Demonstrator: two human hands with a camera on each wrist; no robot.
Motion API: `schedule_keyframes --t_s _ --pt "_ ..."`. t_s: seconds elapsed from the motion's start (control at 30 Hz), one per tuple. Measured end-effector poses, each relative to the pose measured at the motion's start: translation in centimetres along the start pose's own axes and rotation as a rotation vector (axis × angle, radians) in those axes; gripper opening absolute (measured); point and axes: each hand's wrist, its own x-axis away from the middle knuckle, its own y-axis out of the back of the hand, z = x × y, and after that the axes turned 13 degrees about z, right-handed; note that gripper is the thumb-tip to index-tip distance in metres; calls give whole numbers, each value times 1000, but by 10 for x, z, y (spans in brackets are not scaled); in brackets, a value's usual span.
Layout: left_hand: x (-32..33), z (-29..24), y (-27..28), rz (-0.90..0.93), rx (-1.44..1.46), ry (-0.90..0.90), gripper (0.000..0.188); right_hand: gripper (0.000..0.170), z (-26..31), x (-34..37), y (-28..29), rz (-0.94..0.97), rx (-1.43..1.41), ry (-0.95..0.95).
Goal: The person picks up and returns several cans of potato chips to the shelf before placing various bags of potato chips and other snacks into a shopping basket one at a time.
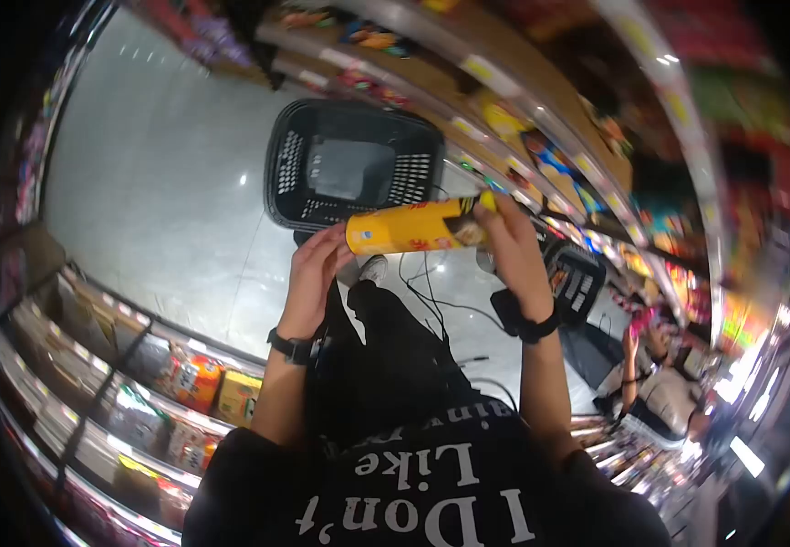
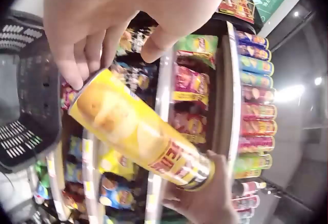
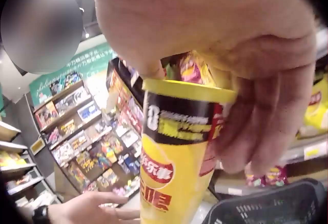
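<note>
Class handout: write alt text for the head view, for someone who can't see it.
A person's right hand grips one end of a yellow can, the left hand at the other; beyond is a dark basket beside snack shelves.

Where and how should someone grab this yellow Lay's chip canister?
Probably round the middle of the yellow Lay's chip canister, from above: its cylindrical body spans crosswise, uncovered between the left hand at one end and right hand at the other.

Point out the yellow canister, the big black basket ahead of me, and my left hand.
Yellow canister (image 1: 411, 227): head view, middle of its side.
Black basket (image 1: 356, 122): head view, far inner wall.
Left hand (image 1: 312, 276): head view, back of the hand.
</note>
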Motion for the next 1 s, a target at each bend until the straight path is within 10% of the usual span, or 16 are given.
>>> schedule_keyframes --t_s 0.37,0.63,1.0 --pt "72 -51 -215 437 252 420 63 44 0 137 130 -328 -505 613" --pt "55 -97 -239 514 205 473 65 49 35 139 150 -406 -497 507" --pt "-18 -162 -296 685 -64 325 48 62 169 189 148 -772 412 626"
